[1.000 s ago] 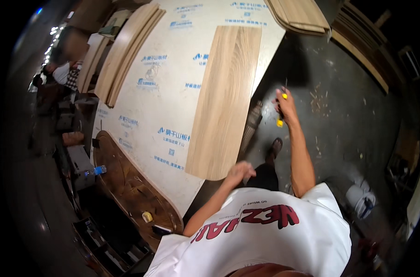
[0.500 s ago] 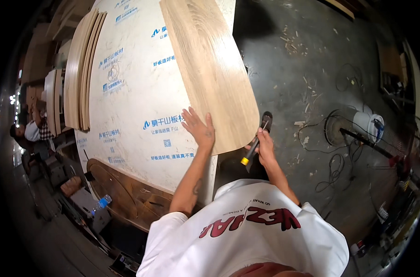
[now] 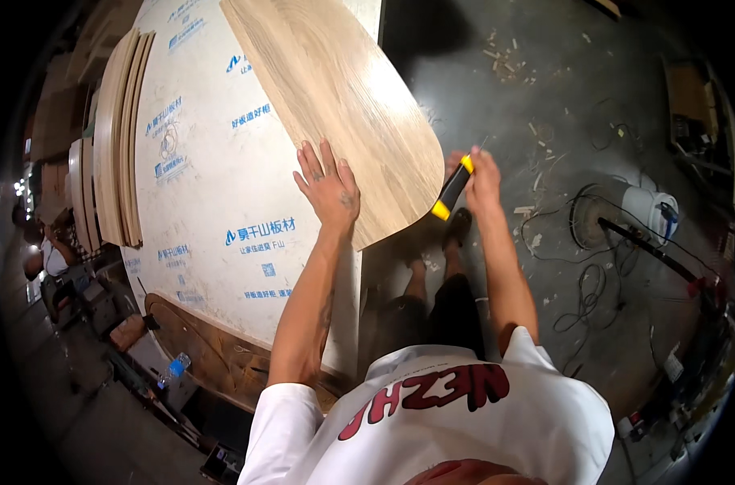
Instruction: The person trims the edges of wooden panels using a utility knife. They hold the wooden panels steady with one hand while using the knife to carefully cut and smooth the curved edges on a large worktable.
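Note:
A long light wood-grain panel (image 3: 343,89) with a rounded end lies on a large white printed board (image 3: 214,202). My left hand (image 3: 329,187) rests flat with fingers spread on the panel's rounded end, at its left edge. My right hand (image 3: 479,176) grips a yellow and black utility knife (image 3: 452,189) beside the panel's right edge, where the panel overhangs the board. Whether the blade touches the panel I cannot tell.
A stack of curved wood panels (image 3: 117,137) lies on the board's left side. A white bucket (image 3: 650,212) and black cables (image 3: 594,275) sit on the grey floor to the right. A water bottle (image 3: 173,369) lies lower left. Another person (image 3: 48,259) is at the far left.
My view has swung so the panel now runs up and to the left. My left hand has slid onto the panel's rounded end, and my right hand has brought the knife to the panel's edge.

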A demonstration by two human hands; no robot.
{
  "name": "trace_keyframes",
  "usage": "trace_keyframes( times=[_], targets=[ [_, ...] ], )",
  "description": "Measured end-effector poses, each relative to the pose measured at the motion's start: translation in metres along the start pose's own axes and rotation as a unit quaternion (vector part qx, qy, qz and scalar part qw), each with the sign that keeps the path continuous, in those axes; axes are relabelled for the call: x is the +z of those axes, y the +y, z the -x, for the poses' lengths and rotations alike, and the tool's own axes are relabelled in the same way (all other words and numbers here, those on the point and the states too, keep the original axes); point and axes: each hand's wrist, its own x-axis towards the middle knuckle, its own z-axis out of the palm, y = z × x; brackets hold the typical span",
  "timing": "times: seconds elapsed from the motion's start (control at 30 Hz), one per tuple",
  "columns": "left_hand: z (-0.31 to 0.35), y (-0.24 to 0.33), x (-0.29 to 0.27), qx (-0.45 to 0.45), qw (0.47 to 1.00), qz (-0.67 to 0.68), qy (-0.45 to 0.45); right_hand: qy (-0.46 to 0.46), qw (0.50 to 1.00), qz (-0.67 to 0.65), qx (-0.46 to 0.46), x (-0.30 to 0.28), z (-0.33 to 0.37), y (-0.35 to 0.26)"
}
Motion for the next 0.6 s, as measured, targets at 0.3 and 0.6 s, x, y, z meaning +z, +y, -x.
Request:
trace_keyframes(
  times=[0.3,0.6],
  targets=[
    [-0.002,0.004,-0.005,-0.002,1.000,-0.003,0.003,-0.252,0.742,0.463,-0.415,0.054,-0.045,-0.062],
    [-0.002,0.001,0.001,-0.001,1.000,0.028,0.015,-0.261,0.621,0.540,-0.504,0.040,-0.031,-0.048]
  ],
)
